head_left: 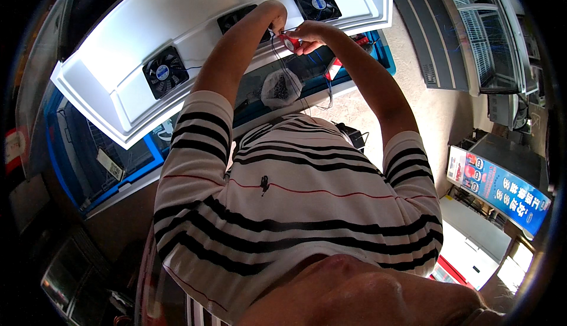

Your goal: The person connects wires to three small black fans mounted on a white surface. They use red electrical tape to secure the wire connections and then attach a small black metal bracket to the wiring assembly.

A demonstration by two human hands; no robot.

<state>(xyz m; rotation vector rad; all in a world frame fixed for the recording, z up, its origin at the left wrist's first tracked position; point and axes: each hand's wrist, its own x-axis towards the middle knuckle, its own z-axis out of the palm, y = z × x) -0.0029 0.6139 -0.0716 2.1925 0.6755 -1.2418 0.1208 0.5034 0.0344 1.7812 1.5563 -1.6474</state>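
Note:
My left hand bends down in front of the middle black fan, its fingers pinched on thin black wires. Beside it, almost touching, my right hand is closed round a red roll of tape with a pale centre. The wires hang from between the hands toward my shirt. All this takes place at the near edge of a long white panel. Another black fan is mounted to the right, and one more fan to the left. The exact contact of my left fingertips is partly hidden.
Below the panel lies a blue-framed cabinet with a clear plastic bag of dark small pieces. A red-and-white box sits near its right end. Grey panels and a wire-shelved cabinet stand at right.

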